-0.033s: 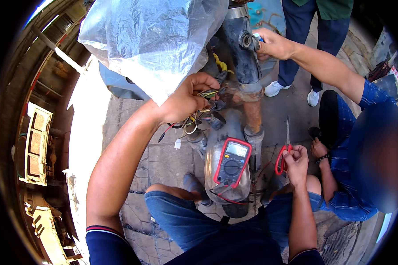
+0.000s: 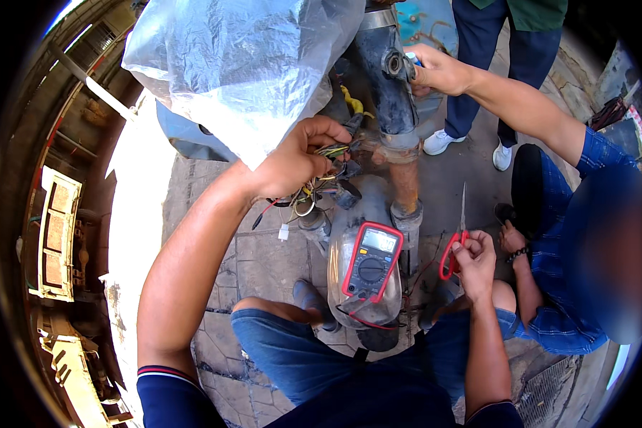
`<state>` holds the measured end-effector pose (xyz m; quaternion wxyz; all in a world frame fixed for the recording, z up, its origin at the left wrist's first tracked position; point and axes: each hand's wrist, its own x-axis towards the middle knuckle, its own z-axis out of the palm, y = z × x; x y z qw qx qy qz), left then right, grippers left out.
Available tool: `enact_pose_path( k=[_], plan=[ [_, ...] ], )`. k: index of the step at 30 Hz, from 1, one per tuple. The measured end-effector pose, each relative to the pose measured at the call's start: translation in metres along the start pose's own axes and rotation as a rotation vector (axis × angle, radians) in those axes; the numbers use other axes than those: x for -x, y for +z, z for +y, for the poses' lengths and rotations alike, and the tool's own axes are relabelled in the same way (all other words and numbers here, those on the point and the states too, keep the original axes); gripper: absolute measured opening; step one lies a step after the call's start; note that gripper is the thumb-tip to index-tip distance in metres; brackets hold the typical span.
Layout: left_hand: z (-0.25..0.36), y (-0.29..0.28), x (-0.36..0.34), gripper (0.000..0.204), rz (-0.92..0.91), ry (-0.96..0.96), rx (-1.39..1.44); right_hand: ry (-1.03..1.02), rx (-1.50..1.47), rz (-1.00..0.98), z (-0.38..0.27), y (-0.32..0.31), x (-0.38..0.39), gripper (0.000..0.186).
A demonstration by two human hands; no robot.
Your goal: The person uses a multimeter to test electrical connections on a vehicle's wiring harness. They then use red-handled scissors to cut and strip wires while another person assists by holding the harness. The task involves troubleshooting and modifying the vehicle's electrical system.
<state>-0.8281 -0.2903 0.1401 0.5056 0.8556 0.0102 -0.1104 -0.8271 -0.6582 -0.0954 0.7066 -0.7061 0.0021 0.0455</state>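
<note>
My left hand (image 2: 296,160) is closed around a bundle of thin coloured wires (image 2: 328,151), partly hidden by my fingers. Below it hang more loose wire ends and a small white connector (image 2: 284,232). My right hand (image 2: 476,262) grips red-handled scissors (image 2: 452,258), blades pointing up and away from the wires. Between my knees a red and dark grey multimeter (image 2: 372,260) lies on the rounded front mudguard (image 2: 367,203), its red and black leads trailing below it. A dark fork tube (image 2: 385,78) rises beside the wiring.
A crumpled clear plastic sheet (image 2: 235,64) covers the part above my left hand. At the right crouches a co-worker in a blue checked shirt (image 2: 571,314), one hand (image 2: 439,71) at the fork tube. Another person's legs (image 2: 478,64) stand behind. Paving stones (image 2: 260,264) lie underneath.
</note>
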Motion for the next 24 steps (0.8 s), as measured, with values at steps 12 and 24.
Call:
enact_pose_path(
  k=[12,24],
  plan=[
    [-0.002,-0.003,0.001,0.049,-0.008,-0.002,-0.035,-0.497,0.631,-0.381,-0.129,0.044,0.023,0.054],
    [-0.008,-0.008,0.0,0.049,-0.03,-0.019,-0.017,-0.853,0.926,-0.651,-0.131,0.109,0.038,0.035]
  ],
)
